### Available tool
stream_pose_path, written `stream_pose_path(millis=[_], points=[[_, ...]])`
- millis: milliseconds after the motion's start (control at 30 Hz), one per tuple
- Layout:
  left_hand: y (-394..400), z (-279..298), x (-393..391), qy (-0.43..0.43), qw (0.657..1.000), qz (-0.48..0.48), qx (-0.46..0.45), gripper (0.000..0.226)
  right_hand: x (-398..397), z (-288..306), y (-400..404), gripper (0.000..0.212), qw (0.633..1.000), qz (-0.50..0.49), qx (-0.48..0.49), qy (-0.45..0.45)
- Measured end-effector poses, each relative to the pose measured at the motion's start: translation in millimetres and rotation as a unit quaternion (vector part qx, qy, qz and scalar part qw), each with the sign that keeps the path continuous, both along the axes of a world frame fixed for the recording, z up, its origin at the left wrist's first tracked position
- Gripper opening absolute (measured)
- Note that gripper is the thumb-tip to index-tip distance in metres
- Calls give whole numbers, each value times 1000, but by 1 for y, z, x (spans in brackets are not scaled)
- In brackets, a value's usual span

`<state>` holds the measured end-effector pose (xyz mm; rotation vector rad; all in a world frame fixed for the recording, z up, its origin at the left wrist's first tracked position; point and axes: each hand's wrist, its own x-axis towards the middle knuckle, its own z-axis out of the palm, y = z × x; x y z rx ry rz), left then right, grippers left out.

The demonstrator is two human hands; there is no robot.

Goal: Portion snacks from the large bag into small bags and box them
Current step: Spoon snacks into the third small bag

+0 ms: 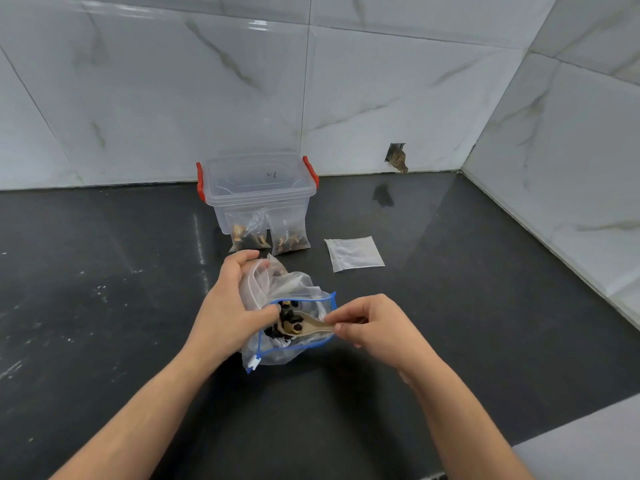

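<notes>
Near the bench's front edge, the left hand [230,308] grips the big bag [291,318] and a small bag [258,280] bunched behind it, likely to keep the blue-rimmed mouth gaping, while the right hand [372,322] pinches a spoon [310,326] loaded with dark snacks [287,320] inside that mouth. Farther back, one empty bag [354,253] lies flat within reach, and two filled bags [268,233] lean on the lidded box [258,188] by the bench's back edge, seemingly awaiting boxing.

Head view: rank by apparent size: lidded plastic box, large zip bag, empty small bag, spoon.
1. Lidded plastic box
2. Large zip bag, nearer the camera, so these two are unsure
3. Empty small bag
4. Spoon, partly hidden
</notes>
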<state>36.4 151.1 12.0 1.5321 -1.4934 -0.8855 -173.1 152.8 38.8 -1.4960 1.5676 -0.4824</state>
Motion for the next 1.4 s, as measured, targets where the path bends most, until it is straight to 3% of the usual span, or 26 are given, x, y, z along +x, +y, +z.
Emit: stream_pose_path(millis=[200,367,500,600,667,733,833,933,1067,1167,1267,1400], points=[[-2,11,-4,6,997,12,-80,61,-24,34,3,17,999,-7,-38,-6],[2,18,-11,-31,994,5,-101,65,-16,75,1,16,993,13,-108,-37],[5,19,-16,-42,993,4,-110,72,13,93,4,19,979,82,-176,65],[6,19,-18,-39,991,18,-129,70,40,95,13,26,930,117,-281,204],[7,22,-18,-27,991,28,-127,68,55,89,18,31,868,148,-375,291],[7,23,-17,-18,992,35,-119,67,60,80,20,34,842,143,-425,300],[7,22,-13,-16,993,41,-111,67,52,79,16,20,869,120,-413,247],[9,24,-12,-16,995,50,-88,69,34,86,11,21,926,69,-339,148],[10,24,-9,-33,995,56,-75,65,2,82,5,17,967,3,-245,69],[14,20,-11,-60,995,50,-69,53,-20,76,6,20,981,28,-158,108],[20,12,-18,-106,993,33,-29,66,-25,64,9,23,970,64,-107,208],[15,-1,-23,-218,973,39,58,79,3,36,8,25,949,47,-189,249]])
